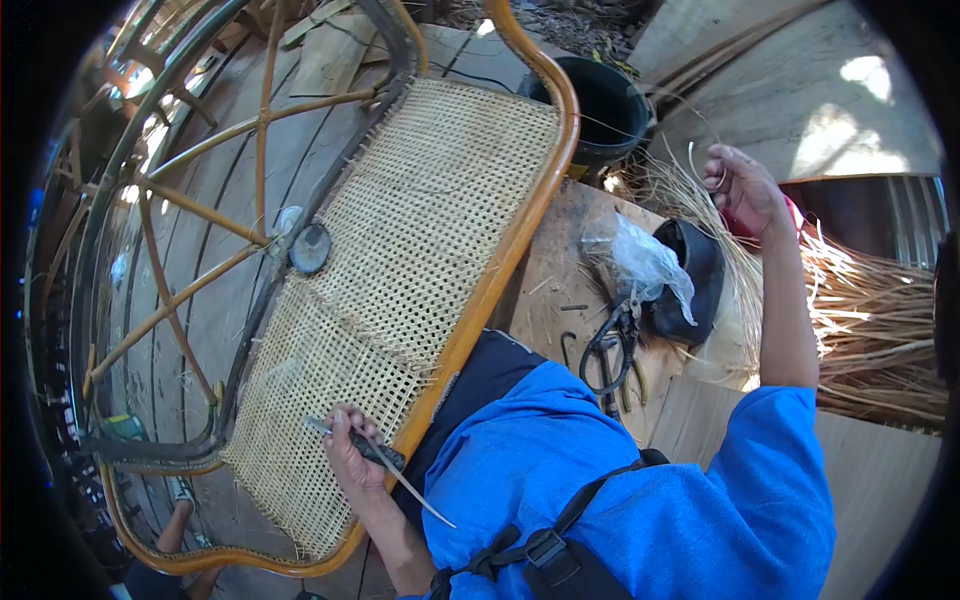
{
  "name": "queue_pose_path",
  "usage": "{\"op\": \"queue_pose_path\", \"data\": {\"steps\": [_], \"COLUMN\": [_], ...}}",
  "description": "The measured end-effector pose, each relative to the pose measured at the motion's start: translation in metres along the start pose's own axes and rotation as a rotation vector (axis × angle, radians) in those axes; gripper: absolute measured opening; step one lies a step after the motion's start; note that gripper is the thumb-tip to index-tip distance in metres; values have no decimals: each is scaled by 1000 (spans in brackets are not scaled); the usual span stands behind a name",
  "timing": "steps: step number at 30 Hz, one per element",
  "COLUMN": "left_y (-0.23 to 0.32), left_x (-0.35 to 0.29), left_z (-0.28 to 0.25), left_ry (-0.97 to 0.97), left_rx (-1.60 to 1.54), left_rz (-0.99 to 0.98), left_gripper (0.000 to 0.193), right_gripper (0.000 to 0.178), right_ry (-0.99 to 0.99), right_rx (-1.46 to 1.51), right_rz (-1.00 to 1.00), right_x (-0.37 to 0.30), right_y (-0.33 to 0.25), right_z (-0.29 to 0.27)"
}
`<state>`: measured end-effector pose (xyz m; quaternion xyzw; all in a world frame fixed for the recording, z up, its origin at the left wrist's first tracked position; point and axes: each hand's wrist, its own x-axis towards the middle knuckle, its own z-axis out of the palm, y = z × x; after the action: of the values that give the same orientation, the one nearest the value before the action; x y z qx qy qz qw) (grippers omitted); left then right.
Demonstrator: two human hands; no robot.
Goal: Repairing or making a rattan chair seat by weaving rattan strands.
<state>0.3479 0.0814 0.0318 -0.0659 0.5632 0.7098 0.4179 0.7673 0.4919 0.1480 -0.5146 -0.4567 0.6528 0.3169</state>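
A curved wooden frame [487, 262] filled with woven cane webbing [420, 190] lies tilted across my lap. Over the lower part of the webbing, my left hand [355, 455] is closed round a slim tool with a dark handle [385, 456]; its narrow greyish tip pokes out past the thumb. A thin pale strip [425, 503] also runs out from under these fingers. Raised to the far right, my right hand [745, 188] pinches a thin cane strand [692, 158] that curls up from the fingers. A round dark disc [310, 248] rests at the webbing's left edge.
Bundled cane strands [870, 320] lie at right. A black bucket [597, 110] stands behind the frame. On a wooden board [555, 290] are scissors [610, 350], a clear plastic bag [650, 262] and a dark container [690, 275]. Rattan poles [205, 215] cross at left; another person's foot [182, 490] shows lower left.
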Motion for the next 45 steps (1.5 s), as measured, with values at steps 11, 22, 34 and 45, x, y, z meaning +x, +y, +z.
{"op": "queue_pose_path", "data": {"steps": [11, 22, 34, 45], "left_y": [-3, 13, 13, 45], "left_x": [-32, -32, -28, -59], "left_z": [9, 64, 16, -9], "left_ry": [-72, -251, -52, -63], "left_rx": [70, 638, 477, 593], "left_rz": [29, -4, -77, -81], "left_gripper": [17, 19, 22, 22], "right_gripper": [24, 33, 15, 15], "right_ry": [-462, -879, -817, -818], "right_rx": [-54, -417, -21, 56], "right_rz": [195, 65, -3, 78], "right_x": [12, -82, 21, 9], "right_y": [109, 122, 151, 154], "right_z": [238, 326, 416, 417]}}
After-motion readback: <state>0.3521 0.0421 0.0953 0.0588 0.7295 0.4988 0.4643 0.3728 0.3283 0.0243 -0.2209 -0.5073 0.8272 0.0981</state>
